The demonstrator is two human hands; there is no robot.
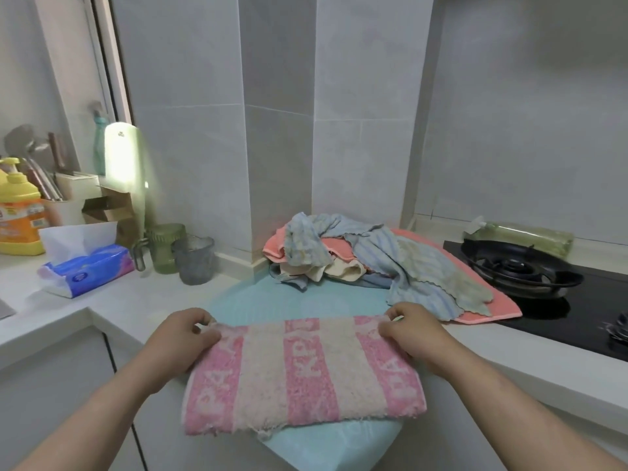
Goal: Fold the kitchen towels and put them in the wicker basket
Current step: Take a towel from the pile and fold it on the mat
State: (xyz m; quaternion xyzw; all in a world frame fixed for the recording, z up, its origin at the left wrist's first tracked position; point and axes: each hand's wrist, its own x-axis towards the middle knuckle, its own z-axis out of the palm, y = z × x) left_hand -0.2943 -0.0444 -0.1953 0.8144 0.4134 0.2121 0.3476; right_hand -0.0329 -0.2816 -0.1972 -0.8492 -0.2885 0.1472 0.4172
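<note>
A pink-and-cream striped towel [302, 372], folded double, lies on a light blue mat [272, 302] at the counter's front corner. My left hand [180, 338] pinches its far left corner. At the far right corner my right hand [414, 331] pinches the towel the same way. Behind it a heap of unfolded towels [373, 263] sits against the tiled pillar: blue striped, cream and salmon-pink cloths tangled together. No wicker basket is in view.
A gas hob [516, 270] with a black burner stands at the right, a bottle [523, 232] lying behind it. On the left are a tissue pack [88, 266], two glass cups [183, 253], a yellow detergent bottle [17, 212] and a utensil holder [57, 198].
</note>
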